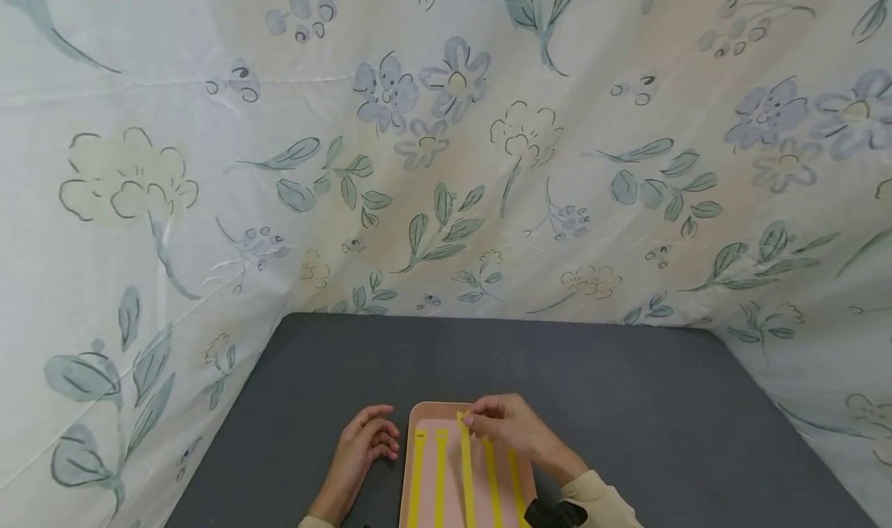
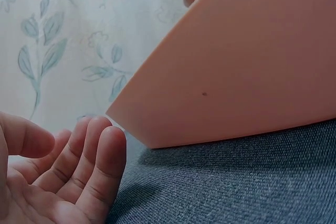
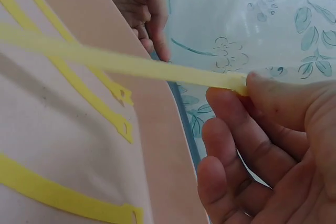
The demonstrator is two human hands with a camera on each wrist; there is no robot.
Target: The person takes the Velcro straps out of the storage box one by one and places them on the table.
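Observation:
My right hand [image 1: 514,429] pinches the slotted end of a yellow strap [image 1: 467,470] between thumb and fingertips. In the right wrist view that strap [image 3: 136,67] rises at a slant above the tray floor, its pinched end hidden by the thumb. Several more flat yellow straps, such as one at the left [image 1: 440,474], lie side by side in a pink tray [image 1: 406,474], slotted heads toward the far rim. Beside the tray's left side, my left hand [image 1: 360,447] rests with relaxed, slightly bent fingers, holding nothing. The left wrist view shows its fingertips near the tray's outer wall [image 2: 236,77].
The tray stands on a dark grey table [image 1: 334,365] at its near edge. A floral curtain [image 1: 446,226] hangs behind the table and along both sides. A black band [image 1: 555,514] sits at my right wrist, next to a beige sleeve [image 1: 599,501].

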